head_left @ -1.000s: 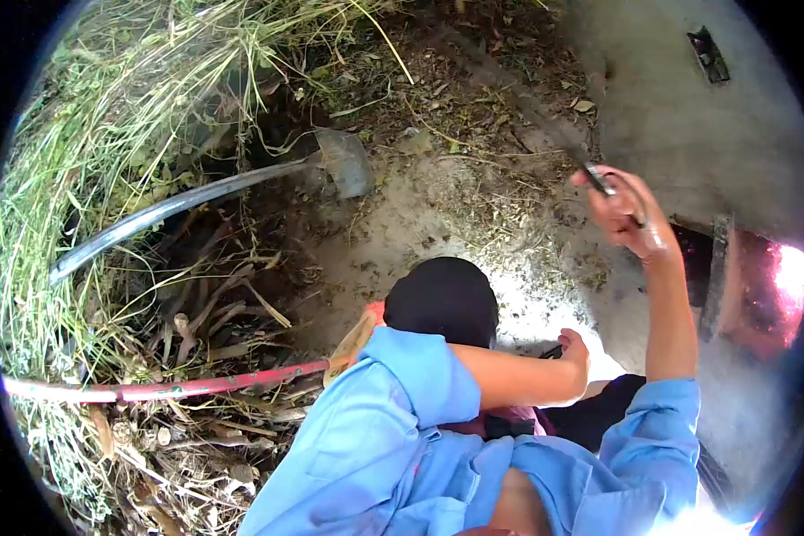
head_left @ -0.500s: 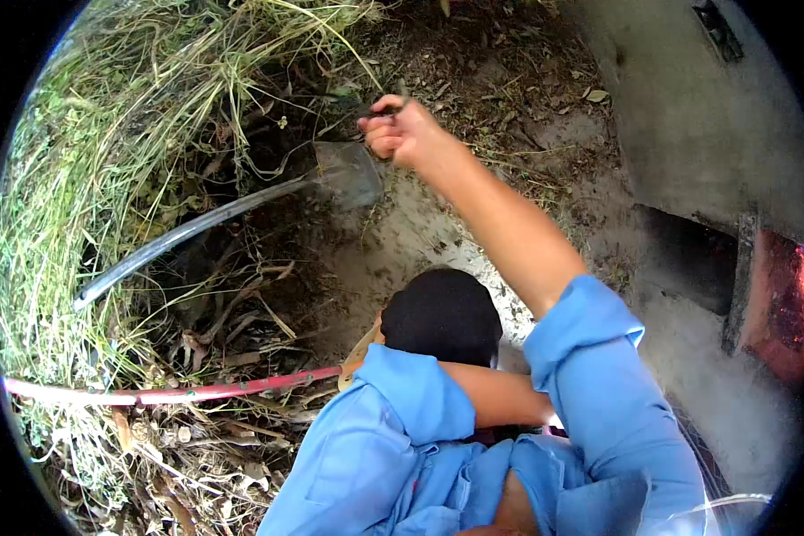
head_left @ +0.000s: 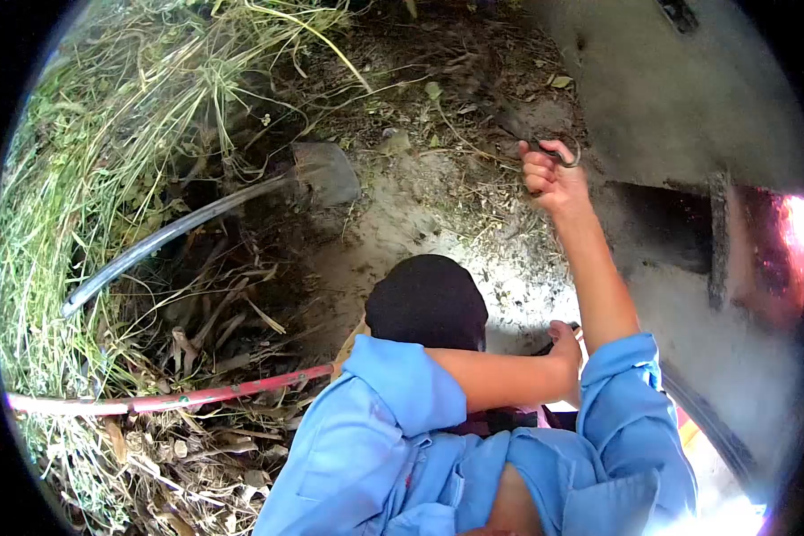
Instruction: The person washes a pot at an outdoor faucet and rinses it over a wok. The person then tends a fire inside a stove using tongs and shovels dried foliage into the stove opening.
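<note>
My right hand is closed around the handle of a dark hand tool with a curved, hook-like end. The tool's far part is blurred over the soil, so its exact kind does not show. My left forearm lies across in front of me, beside a rounded black cloth shape that looks like my knee. At its end is my left hand, thumb up, near something dark; its other fingers are hidden. A shovel with a grey handle lies on the ground to the left.
Long grass and weeds fill the left side. A red pole crosses the lower left above dry stalks and litter. On the right stands a grey concrete-like surface, with a reddish block below it.
My right hand has swung right, away from the shovel blade, with the dark tool in it. More of my left hand shows now. The view has shifted slightly.
</note>
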Tool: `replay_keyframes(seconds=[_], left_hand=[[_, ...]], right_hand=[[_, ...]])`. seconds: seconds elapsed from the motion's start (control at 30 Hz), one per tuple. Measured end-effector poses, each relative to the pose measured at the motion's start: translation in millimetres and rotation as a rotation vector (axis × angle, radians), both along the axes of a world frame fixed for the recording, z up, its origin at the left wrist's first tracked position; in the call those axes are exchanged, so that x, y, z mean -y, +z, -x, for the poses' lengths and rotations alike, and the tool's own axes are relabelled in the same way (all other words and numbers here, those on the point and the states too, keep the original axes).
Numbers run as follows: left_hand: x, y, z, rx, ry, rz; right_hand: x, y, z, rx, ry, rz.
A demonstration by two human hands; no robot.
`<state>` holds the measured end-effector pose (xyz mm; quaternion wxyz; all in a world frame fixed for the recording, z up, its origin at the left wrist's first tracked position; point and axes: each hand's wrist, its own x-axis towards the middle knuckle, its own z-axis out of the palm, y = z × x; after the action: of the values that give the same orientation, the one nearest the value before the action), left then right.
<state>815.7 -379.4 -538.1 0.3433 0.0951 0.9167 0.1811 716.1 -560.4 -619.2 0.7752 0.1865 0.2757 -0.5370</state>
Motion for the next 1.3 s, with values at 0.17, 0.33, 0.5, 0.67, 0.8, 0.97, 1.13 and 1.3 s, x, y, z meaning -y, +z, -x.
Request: replay_keyframes(seconds=[0.17, 0.33, 0.5, 0.67, 0.8, 0.97, 1.13, 1.3], left_hand=[[6.1, 8.0, -11.2, 0.013, 0.013, 0.017], [13.6, 14.4, -25.7, -0.106, -0.064, 0.001], [17.0, 17.2, -36.1, -0.202, -0.073, -0.046], [14.4, 18.0, -48.2, -0.312, 0.006, 0.036], [20.4, 15.9, -44.5, -0.272, 0.093, 0.082], [21.3, 2.8, -33.9, -0.154, 0.138, 0.083], [25.4, 1.7, -23.5, -0.062, 0.124, 0.054], [24.7, 3.0, -18.6, -0.051, 0.094, 0.018]], right_hand=[[-33.4, 25.1, 37.0, -0.306, 0.058, 0.064], [-95.7, 76.5, 40.5, -0.884, 0.363, 0.071], [-123.0, 43.1, 48.3, -1.433, 0.505, 0.149], [-94.0, -24.5, 53.6, -1.761, 0.536, 0.232], [-55.2, -84.2, 25.1, -1.597, 0.719, 0.331], [25.5, -87.1, 20.4, -1.816, 1.095, 0.529], [64.8, -78.5, 33.0, -1.979, 1.293, 0.528], [47.7, -89.4, 21.2, -1.867, 1.246, 0.339]])
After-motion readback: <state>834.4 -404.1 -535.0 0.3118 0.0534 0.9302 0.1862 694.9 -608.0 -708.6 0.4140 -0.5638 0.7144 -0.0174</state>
